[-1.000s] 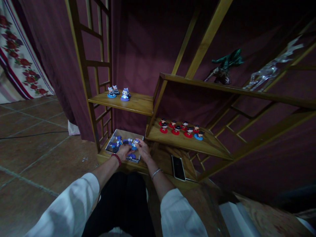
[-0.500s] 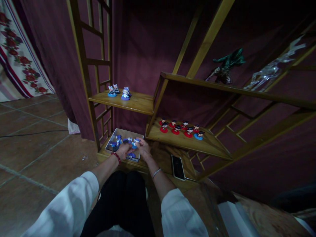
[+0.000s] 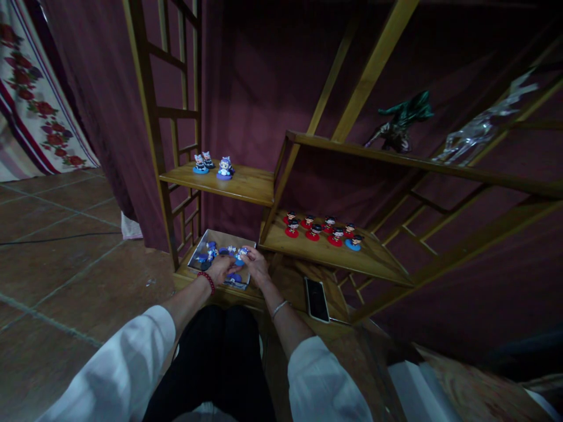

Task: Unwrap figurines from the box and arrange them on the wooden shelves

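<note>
Over a shallow cardboard box (image 3: 196, 248), both hands meet at a small purple-and-white figurine (image 3: 240, 254) on a blue base. My right hand (image 3: 256, 264) pinches its upper part between thumb and fingers. From the left, my left hand (image 3: 221, 269) reaches to the base with its fingers closed around the edge, partly hidden. Several purple and blue figurines (image 3: 211, 251) lie in the box. On the upper left shelf (image 3: 250, 186) stand a purple figurine (image 3: 225, 168) and black-and-white ones (image 3: 200, 164) on blue bases.
A lower shelf (image 3: 299, 251) to the right bears several red-based figurines (image 3: 314, 232) and a blue-based one (image 3: 353, 242). A phone (image 3: 316, 299) lies on the bottom board. Higher up stand a green-and-brown statue (image 3: 402, 123) and a clear glass-like figure (image 3: 479, 126).
The hands stay in nearly the same place, holding the figurine over the box. The view has shifted very slightly.
</note>
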### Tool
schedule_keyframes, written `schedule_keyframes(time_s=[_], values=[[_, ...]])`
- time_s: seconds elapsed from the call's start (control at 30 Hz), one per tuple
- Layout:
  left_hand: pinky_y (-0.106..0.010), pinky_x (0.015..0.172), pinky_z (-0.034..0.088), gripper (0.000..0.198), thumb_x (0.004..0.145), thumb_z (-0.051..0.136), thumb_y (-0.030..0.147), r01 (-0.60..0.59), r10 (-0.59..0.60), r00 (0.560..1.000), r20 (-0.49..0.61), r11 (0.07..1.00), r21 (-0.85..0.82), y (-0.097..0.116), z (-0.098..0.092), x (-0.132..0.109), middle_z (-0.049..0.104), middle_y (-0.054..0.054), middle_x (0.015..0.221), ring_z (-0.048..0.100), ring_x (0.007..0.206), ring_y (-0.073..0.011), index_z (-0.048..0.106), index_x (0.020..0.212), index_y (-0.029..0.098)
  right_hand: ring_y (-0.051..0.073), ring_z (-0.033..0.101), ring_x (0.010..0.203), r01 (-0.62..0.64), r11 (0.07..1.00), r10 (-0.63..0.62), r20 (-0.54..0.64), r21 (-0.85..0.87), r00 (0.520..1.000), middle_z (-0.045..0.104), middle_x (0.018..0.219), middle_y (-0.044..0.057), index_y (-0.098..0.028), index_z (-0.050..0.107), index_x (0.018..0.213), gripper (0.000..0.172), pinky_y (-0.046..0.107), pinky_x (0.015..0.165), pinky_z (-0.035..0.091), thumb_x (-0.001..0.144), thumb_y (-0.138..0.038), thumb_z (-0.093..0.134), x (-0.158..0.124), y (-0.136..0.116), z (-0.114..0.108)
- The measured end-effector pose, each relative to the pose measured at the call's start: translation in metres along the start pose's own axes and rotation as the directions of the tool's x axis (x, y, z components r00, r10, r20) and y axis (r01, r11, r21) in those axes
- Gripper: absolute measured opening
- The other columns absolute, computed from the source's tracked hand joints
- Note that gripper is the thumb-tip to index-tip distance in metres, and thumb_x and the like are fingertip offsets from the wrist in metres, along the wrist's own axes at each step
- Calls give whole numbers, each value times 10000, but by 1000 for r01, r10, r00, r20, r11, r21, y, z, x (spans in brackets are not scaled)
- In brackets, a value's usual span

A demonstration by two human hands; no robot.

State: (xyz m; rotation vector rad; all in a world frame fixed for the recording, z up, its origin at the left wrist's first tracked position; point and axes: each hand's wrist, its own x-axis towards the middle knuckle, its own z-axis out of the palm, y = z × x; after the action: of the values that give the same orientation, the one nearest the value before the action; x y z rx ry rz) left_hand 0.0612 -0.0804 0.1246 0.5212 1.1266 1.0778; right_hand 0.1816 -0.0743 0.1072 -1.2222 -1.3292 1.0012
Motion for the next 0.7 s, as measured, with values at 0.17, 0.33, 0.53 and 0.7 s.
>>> schedule_keyframes(time_s=[0.17, 0.33, 0.53, 0.7], values=[[-279, 673, 536, 177, 722, 493, -46, 1, -2, 1000, 13, 999, 38, 1, 1, -2, 557, -6, 579, 581, 565, -107, 486, 692, 128, 148, 613, 725, 5, 999, -4, 19, -40, 1000, 672, 772, -6, -206, 612, 989, 349, 257, 694, 477, 646, -244, 567, 1, -1, -1], [-284, 654, 537, 179, 702, 512, -50, -14, 13, 1000, 17, 999, 29, 4, 1, -8, 571, -14, 595, 585, 558, -112, 492, 676, 125, 156, 616, 785, 29, 988, -26, 23, -153, 999, 680, 846, -3, -227, 632, 982, 325, 275, 758, 475, 666, -240, 555, -1, -3, -4], [-270, 631, 530, 180, 679, 536, -60, -5, 5, 1000, 30, 1000, 5, 5, 0, -12, 552, -2, 552, 567, 513, -101, 502, 644, 113, 157, 624, 814, 21, 976, -20, 7, -217, 1000, 687, 881, -15, -247, 628, 1018, 335, 290, 798, 480, 694, -245, 539, -2, 1, -2], [-259, 609, 528, 198, 682, 512, -78, -6, 6, 1000, 4, 1000, 9, 6, 2, -11, 545, -1, 541, 558, 506, -99, 506, 632, 114, 162, 625, 853, 47, 984, -43, 24, -170, 999, 686, 918, -9, -243, 632, 1008, 334, 308, 845, 472, 684, -217, 559, 0, 3, 2]])
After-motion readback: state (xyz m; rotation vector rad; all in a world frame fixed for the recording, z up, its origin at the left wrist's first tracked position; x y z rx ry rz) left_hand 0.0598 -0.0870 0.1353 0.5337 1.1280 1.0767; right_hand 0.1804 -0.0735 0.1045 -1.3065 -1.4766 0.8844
